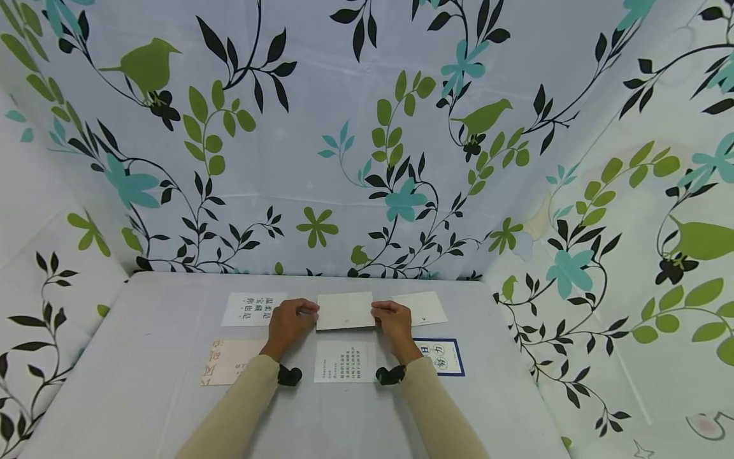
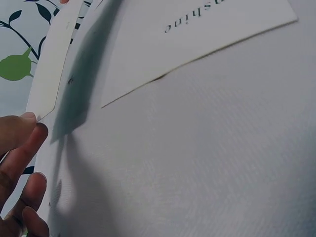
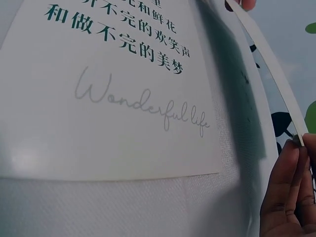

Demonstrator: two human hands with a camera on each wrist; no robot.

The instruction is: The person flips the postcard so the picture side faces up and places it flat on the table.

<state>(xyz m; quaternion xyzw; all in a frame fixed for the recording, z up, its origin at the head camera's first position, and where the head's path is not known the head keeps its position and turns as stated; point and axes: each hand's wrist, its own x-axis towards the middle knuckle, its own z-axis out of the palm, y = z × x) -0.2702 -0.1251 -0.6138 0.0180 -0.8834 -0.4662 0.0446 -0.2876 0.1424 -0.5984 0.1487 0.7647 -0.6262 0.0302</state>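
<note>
You've got a cream card [image 1: 345,310] up in both hands, centre of the back row, raised off the counter [image 1: 143,382] with its shadow falling on the white cloth below. Your left hand [image 1: 288,328] pinches the card's left edge, thumb and index fingers on it, the other fingers loosely curled; your right hand [image 1: 394,322] pinches the right edge the same way, thumb against fingers. Just in front of it, between your forearms, a white text card [image 1: 345,362] lies flat; wrist views show part of an English word at its left end and "Wonderful life" in grey script at the right. Left of you in the back row: white card with large dark characters [image 1: 246,310], near your left hand. Right: plain off-white card [image 1: 424,308], just beside your right hand. Front row, left: peach card with orange lettering [image 1: 226,363], partly behind your left arm. Front row, right: blue-bordered card [image 1: 440,357], partly covered by your right arm. Both sleeves [image 1: 235,408] are beige.
</note>
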